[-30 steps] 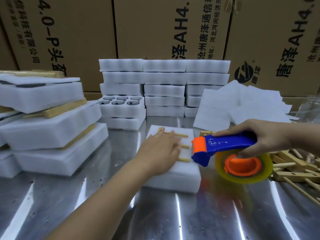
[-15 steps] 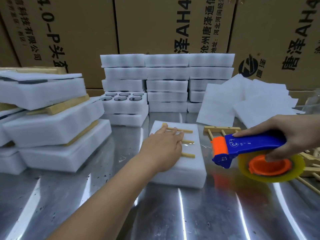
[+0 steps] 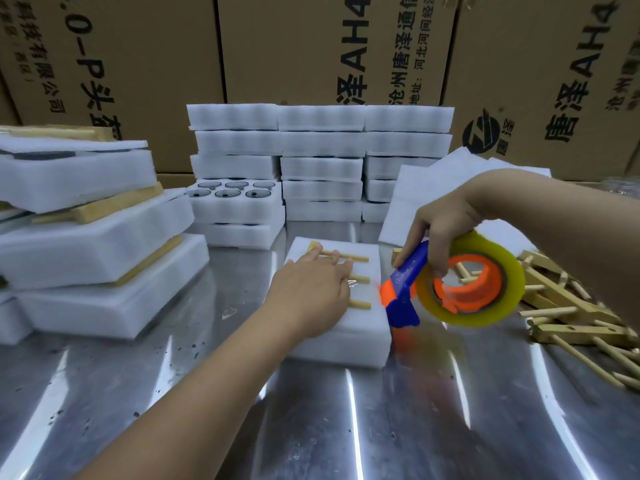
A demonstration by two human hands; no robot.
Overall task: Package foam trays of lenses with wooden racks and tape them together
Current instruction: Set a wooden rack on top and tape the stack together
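One tape dispenser (image 3: 464, 296) beside foam tray (image 3: 360, 329)

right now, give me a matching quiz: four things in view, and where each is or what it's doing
Things:
1 left hand
2 right hand
3 uncovered lens tray
4 loose wooden racks

States:
a heaped at the right of the table
b grips the tape dispenser
c rests on the rack atop the front foam tray
d at the back, atop a lower foam tray

Pairs: 1-c; 2-b; 3-d; 4-a
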